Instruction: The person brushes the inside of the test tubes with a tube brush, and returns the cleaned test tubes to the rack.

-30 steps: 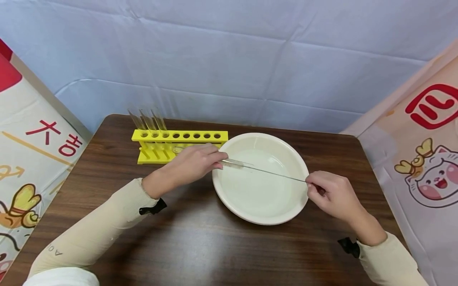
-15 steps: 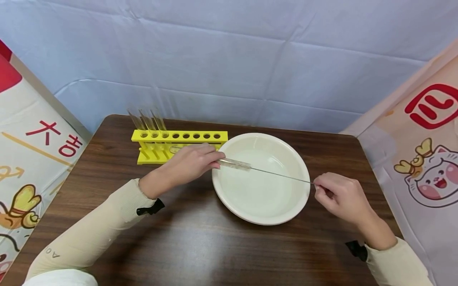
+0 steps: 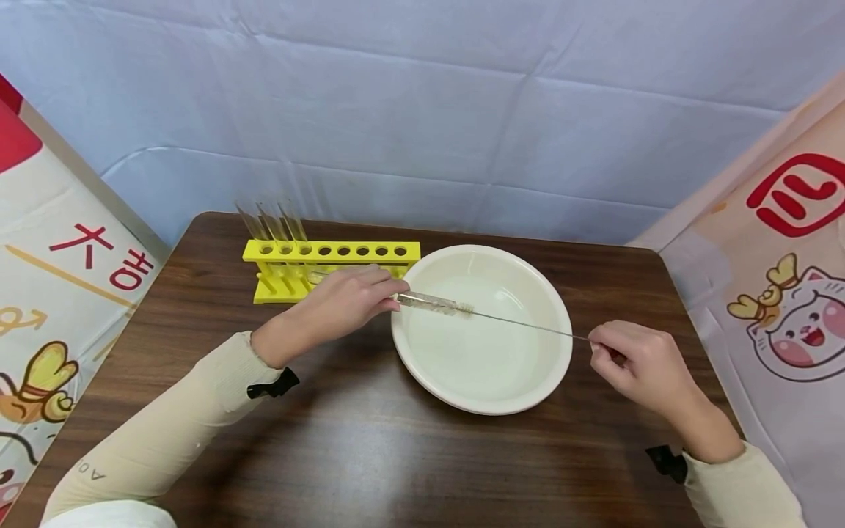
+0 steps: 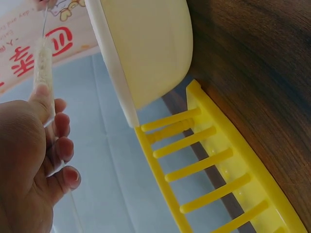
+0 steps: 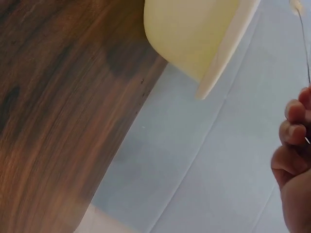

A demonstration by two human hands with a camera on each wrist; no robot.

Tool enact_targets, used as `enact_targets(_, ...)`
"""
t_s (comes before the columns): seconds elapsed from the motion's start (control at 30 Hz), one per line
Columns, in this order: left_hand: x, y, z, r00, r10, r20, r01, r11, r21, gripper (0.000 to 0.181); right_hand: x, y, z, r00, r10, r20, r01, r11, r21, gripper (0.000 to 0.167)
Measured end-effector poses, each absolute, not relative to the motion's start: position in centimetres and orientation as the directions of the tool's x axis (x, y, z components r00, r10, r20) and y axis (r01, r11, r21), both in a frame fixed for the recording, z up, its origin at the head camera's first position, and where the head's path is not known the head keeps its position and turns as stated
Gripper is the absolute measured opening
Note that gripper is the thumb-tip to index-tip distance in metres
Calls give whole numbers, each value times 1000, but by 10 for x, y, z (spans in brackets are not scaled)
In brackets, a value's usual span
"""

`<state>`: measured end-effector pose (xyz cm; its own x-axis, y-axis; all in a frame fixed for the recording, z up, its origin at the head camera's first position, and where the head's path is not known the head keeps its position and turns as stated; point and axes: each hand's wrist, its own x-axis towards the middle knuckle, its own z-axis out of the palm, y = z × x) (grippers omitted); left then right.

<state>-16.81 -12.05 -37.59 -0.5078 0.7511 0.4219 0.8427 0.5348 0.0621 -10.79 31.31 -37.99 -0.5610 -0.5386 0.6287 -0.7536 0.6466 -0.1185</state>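
My left hand (image 3: 343,302) grips a clear glass test tube (image 3: 428,301), its mouth pointing right over the white basin (image 3: 485,400). In the left wrist view the thumb and curled fingers wrap round the tube (image 4: 43,68). A test tube brush (image 3: 528,325) with pale bristles and a thin wire stem runs into the tube, some bristles showing just outside the mouth. To the right of the basin my right hand (image 3: 643,367) pinches the wire's end. The right wrist view shows its curled fingers (image 5: 294,133) at the wire. How much liquid the basin holds is hard to tell.
A yellow test tube rack (image 3: 343,249) stands left of the basin, behind my left hand. Several clear test tubes (image 3: 284,224) stand in its left holes. The brown wooden table (image 3: 396,469) meets a pale blue cloth backdrop (image 3: 422,132).
My right hand has moved right, drawing the brush partly out so bristles now show at the tube's mouth. My left hand has shifted slightly left with the tube.
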Motion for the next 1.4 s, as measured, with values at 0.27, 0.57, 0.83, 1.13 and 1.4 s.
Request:
enact_targets(0.27,-168,-123,-376,-496,754,431,850,523,63,22,-104,326,-378,-691,-545,475,-718,598,-357,35)
enact_targets(0.57,-169,-127,-379,-477,750,457,860,505,70,24,-101,340,-371,-768,-562,307,-607,487,-628,49)
enact_targets(0.83,-169,-131,-381,-491,748,447,855,512,83,24,-104,349,-367,-770,-621,147,-422,323,-847,44)
enact_targets(1.13,-168,-134,-381,-484,749,452,858,508,76,25,-112,354,-370,-667,-741,73,-242,124,-962,39)
enact_targets(1.4,-168,-134,-380,-475,752,456,864,496,83,25,-119,354,-374,-522,-852,-20,217,-110,-970,29)
